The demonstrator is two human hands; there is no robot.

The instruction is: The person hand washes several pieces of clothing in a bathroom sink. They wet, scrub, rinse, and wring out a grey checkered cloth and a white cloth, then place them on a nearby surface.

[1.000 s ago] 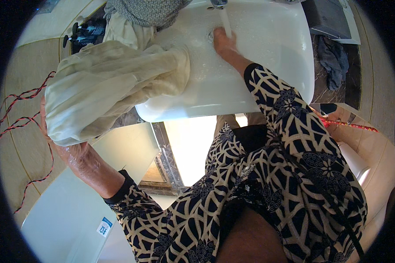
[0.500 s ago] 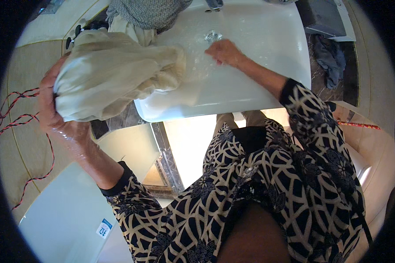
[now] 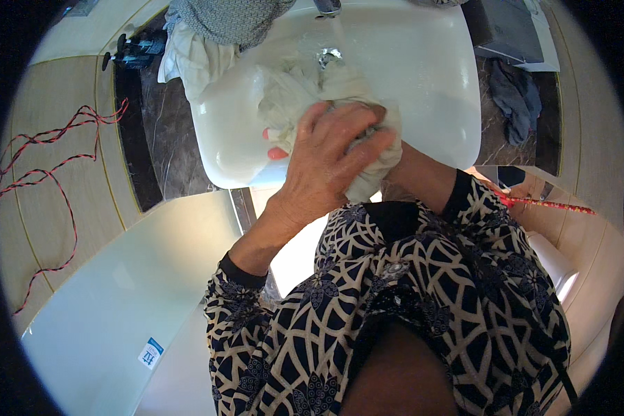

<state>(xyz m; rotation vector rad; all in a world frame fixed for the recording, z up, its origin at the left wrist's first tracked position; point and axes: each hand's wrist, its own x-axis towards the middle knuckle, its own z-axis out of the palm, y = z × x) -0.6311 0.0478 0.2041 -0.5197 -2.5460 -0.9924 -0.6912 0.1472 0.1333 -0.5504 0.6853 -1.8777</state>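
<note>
A wad of soaked, cream-coloured thin cloth [image 3: 367, 170] lies bunched in soft, wrinkled folds at the front of a glossy white ceramic basin [image 3: 444, 76], its lower end overlapping the basin's front edge and a looser, crumpled part spreading back near the shiny metal drain [image 3: 330, 54]. The left hand [image 3: 333, 149] lies across it, back upward, fingers slightly apart and bent down to grip the folds. The right hand [image 3: 403, 171] comes in from the right and goes mostly under the cloth, so I cannot tell how its fingers are set. At the basin's back edge stands a chromed faucet [image 3: 328, 7]. Over the back left corner droops a nubbly grey knitted fabric [image 3: 229, 21], with a smooth white cloth [image 3: 197, 62] beneath it. The veined dark marble worktop [image 3: 163, 139] carries dark pump bottles [image 3: 140, 50] near its back left corner and, at the right, a limp dark grey rag [image 3: 514, 100] in front of a boxy grey container [image 3: 504, 29].
</note>
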